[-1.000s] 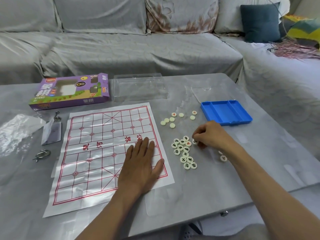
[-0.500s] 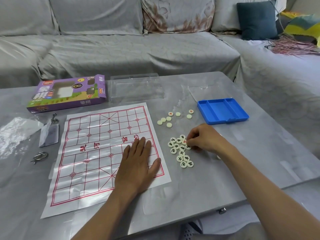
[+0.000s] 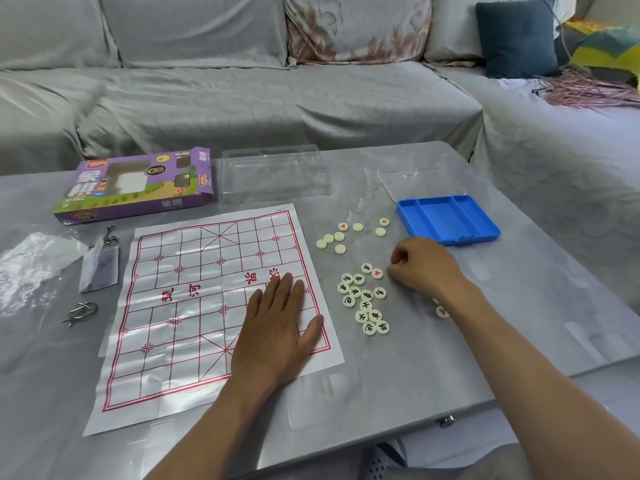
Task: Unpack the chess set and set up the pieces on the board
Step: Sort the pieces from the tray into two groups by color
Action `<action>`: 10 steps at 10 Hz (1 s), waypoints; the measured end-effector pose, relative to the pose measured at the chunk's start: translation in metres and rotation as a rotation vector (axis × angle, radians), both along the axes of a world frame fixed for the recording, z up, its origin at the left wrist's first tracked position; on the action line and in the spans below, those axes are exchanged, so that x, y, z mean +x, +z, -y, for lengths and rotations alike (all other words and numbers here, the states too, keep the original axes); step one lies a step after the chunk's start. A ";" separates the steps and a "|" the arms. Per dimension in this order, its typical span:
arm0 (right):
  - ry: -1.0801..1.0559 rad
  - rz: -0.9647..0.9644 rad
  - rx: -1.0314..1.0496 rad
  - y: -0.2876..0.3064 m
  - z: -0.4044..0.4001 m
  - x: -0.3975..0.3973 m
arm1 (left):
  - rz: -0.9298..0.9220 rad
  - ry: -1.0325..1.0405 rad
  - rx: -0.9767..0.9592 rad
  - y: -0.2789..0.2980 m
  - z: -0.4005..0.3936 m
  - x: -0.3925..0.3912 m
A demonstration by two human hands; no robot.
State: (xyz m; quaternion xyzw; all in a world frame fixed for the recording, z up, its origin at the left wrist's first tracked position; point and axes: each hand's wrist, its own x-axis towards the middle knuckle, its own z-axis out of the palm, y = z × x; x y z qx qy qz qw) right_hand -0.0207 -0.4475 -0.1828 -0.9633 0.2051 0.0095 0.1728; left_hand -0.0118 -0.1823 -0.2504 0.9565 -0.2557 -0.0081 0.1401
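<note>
The paper chess board [image 3: 194, 306], white with red lines, lies flat on the grey table. My left hand [image 3: 277, 334] rests on its right part, palm down, fingers straight. A cluster of several cream round chess pieces [image 3: 363, 299] with black and red characters lies just right of the board. My right hand [image 3: 422, 265] hovers at the cluster's upper right with its fingers curled; no piece shows between them. Several more pieces [image 3: 339, 237], mostly blank side up, lie farther back. Another piece [image 3: 441, 311] peeks out beside my right wrist.
An empty blue tray [image 3: 446, 220] sits behind my right hand. The purple box [image 3: 138, 185] and a clear plastic lid [image 3: 273, 174] stand at the back. On the left lie a plastic bag [image 3: 31, 265], a small packet [image 3: 98, 265] and a metal ring puzzle [image 3: 81, 311].
My right hand pushed a piece in against the cluster, then drew back up and to the right. My left hand stayed flat on the board.
</note>
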 end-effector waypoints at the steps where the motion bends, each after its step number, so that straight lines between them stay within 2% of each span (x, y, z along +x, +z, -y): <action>1: 0.077 0.037 0.128 0.002 -0.004 -0.003 | -0.005 0.001 0.006 0.001 0.000 0.000; 2: 0.157 0.016 0.031 -0.003 -0.012 -0.001 | -0.010 -0.001 0.012 0.002 0.000 0.000; 3: 0.102 0.027 -0.018 -0.003 -0.004 0.001 | -0.010 0.003 0.010 0.002 0.000 -0.001; 4: 0.017 -0.050 -0.025 -0.001 0.016 -0.003 | -0.006 -0.001 0.004 0.002 0.000 -0.001; 5: -0.010 -0.105 0.006 0.005 0.025 -0.009 | -0.003 -0.003 0.004 0.001 0.000 0.000; 6: 0.074 -0.138 0.108 0.015 0.022 -0.016 | 0.000 -0.005 -0.003 0.001 0.000 0.000; 8: 0.263 -0.142 0.156 0.007 -0.013 -0.009 | 0.000 -0.002 -0.002 0.002 0.000 -0.001; 9: 0.207 -0.108 0.203 0.003 -0.018 -0.001 | -0.001 0.001 -0.011 0.002 0.001 -0.001; 10: 0.139 -0.179 0.240 0.001 -0.018 0.010 | -0.002 0.002 -0.004 0.002 0.000 -0.001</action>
